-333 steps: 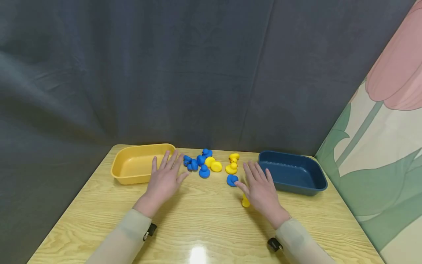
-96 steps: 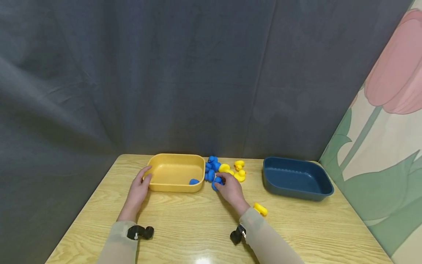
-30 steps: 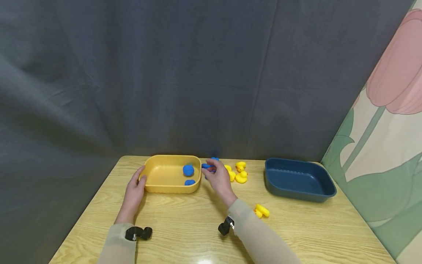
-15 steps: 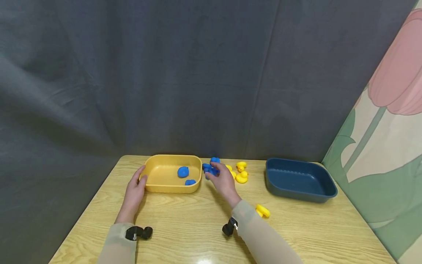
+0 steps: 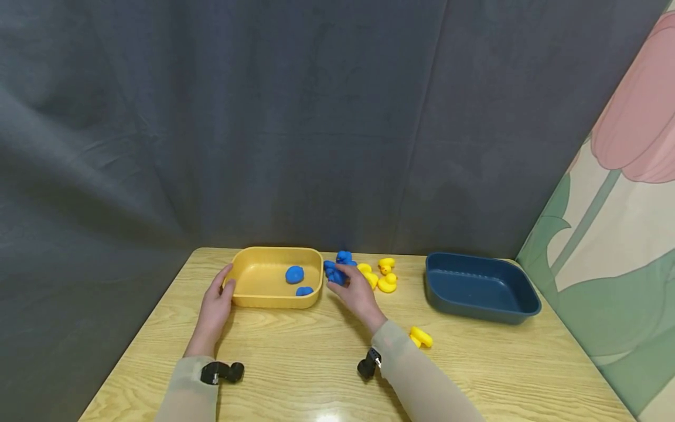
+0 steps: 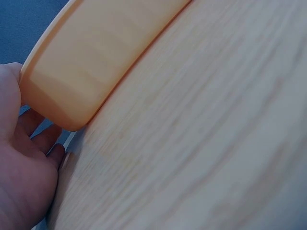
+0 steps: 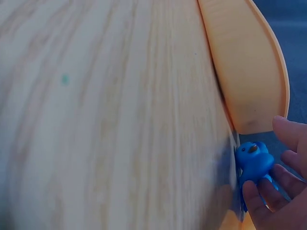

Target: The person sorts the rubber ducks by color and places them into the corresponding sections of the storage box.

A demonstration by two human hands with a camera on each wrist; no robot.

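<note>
Two blue toys [image 5: 294, 274] sit in the yellow tray [image 5: 258, 282], and the blue duck [image 7: 256, 165] being reached for is on the counter [image 5: 274, 357], just right of it. Right grip [image 5: 358, 294] is about half open around that duck, thumb apart from it; can't tell if the fingers actually touch. Left grip [image 5: 214, 300] lies against the tray's left end, fingers fairly loose. Biggest risk, probably: things are bunched so close that pinching one bumps the yellow ducks [image 5: 387, 285] farther right. A shove from the left could also slide the tray into the duck. Brands or labels? Nothing readable.
</note>
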